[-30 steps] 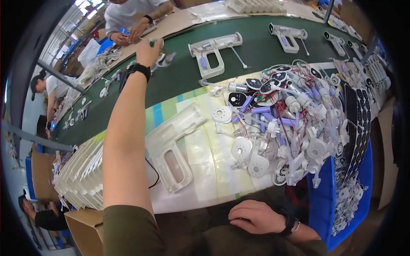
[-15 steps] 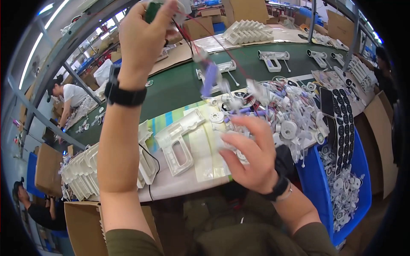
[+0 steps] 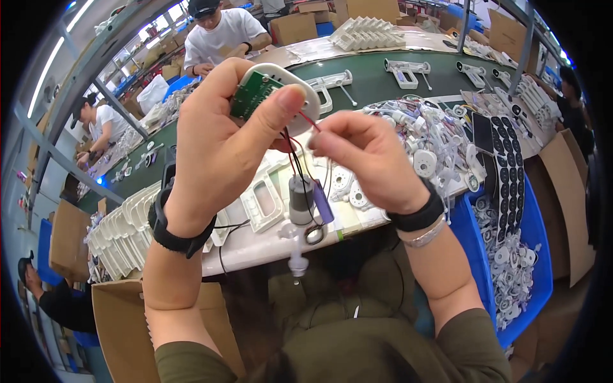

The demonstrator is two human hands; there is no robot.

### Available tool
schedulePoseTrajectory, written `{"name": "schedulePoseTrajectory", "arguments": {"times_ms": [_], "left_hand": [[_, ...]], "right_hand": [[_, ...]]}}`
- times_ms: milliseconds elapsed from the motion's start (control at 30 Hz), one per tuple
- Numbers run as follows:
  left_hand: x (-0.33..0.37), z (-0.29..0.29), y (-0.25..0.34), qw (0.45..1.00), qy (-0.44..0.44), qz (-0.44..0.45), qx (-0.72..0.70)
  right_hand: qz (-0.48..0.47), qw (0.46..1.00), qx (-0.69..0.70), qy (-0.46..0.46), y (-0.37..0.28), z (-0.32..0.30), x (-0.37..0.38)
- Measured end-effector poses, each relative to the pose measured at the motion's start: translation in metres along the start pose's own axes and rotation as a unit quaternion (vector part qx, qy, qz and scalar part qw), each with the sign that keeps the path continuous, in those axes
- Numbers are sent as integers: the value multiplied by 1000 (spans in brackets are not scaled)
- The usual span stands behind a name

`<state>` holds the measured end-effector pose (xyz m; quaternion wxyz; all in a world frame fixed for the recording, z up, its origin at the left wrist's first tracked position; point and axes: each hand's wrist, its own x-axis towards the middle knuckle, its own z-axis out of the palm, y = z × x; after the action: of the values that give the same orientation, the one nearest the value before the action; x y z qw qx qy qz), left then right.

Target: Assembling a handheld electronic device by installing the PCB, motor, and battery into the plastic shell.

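My left hand (image 3: 217, 137) is closed round a white rounded cover (image 3: 311, 102) with a green circuit board (image 3: 250, 92) in it, its thumb pressed on the front. Close by, my right hand (image 3: 373, 159) pinches a thin red wire (image 3: 308, 119) that runs to the cover. Black and red wires hang below, leading to a grey motor (image 3: 300, 199) and a purple cylindrical battery (image 3: 322, 204). A clear plastic pump-like piece (image 3: 295, 249) dangles under the motor, past the table's front edge. Behind these parts a white gun-shaped half shell (image 3: 263, 207) lies on the table.
A heap of wired parts (image 3: 424, 137) covers the table at right, beside a blue bin (image 3: 536, 306) of white pieces. White shells stand stacked (image 3: 121, 239) at left. On the green conveyor (image 3: 364, 96) lie more shells. A co-worker (image 3: 223, 38) sits across it.
My left hand has come down and nearer with the cover and board. My right hand has risen to it and now pinches the red wire. The motor and battery hang lower.
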<state>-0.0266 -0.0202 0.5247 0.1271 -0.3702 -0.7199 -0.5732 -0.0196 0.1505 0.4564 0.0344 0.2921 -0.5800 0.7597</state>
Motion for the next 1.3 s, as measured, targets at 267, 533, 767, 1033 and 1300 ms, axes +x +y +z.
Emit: {"name": "schedulePoseTrajectory", "arguments": {"times_ms": [267,533,767,1033,1300], "left_hand": [[-5,-3,-8,990,126,46,40],[-16,20,-24,967,204,85,126],[-37,16,-35,955,277,100,37],[-64,-7,-79,929,350,88,78],[-75,-24,-107,918,369,29,142]], "right_hand": [[179,966,-133,-131,-46,-17,-17],[-93,907,-371,175,45,48,-35],[-180,854,-437,217,71,53,-17],[231,957,-142,-107,79,22,-20],[371,875,274,-150,103,31,-11]]}}
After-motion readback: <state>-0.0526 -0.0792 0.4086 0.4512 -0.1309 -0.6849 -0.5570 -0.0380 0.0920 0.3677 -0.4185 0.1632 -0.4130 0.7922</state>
